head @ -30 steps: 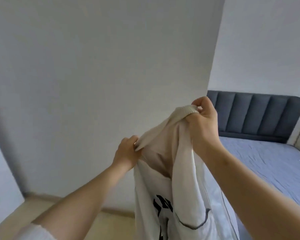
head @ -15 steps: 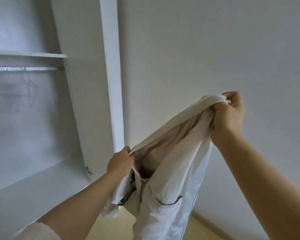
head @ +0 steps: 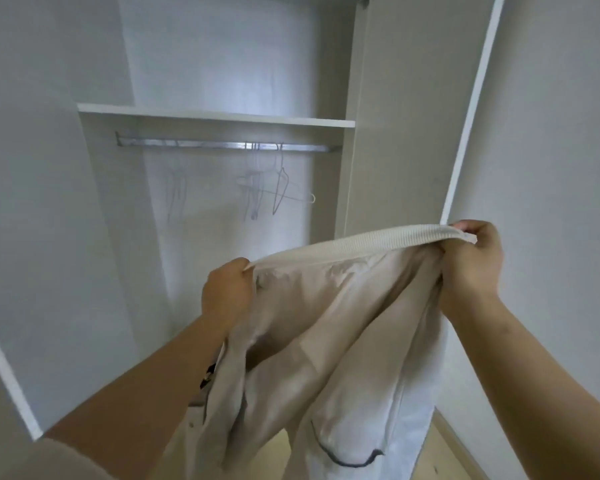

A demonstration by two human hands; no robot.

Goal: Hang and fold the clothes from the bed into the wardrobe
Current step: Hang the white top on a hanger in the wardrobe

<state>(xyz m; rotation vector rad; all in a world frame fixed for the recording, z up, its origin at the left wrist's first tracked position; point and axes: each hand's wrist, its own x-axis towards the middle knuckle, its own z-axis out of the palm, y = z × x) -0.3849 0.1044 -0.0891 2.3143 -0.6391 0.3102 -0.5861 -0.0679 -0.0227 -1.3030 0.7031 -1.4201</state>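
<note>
I hold a white jacket (head: 329, 341) with a ribbed collar and beige lining up in front of the open wardrobe (head: 42, 209). My left hand (head: 227, 289) grips the collar's left end. My right hand (head: 471, 261) pinches the collar's right end, higher up, so the collar is stretched between them. The jacket's body hangs down below both hands, with a dark-trimmed pocket near the bottom. Behind it, a metal rail (head: 222, 145) under a shelf carries a few thin wire hangers (head: 278, 188).
A white shelf (head: 215, 116) spans the wardrobe above the rail. The wardrobe's right side panel (head: 395, 133) and the open door's edge (head: 471, 109) stand to the right. Pale wooden floor (head: 447, 455) shows at the lower right.
The view has swung left from the bed and wall to face the wardrobe's inside. Both hands kept hold of the jacket and have spread the collar wider apart.
</note>
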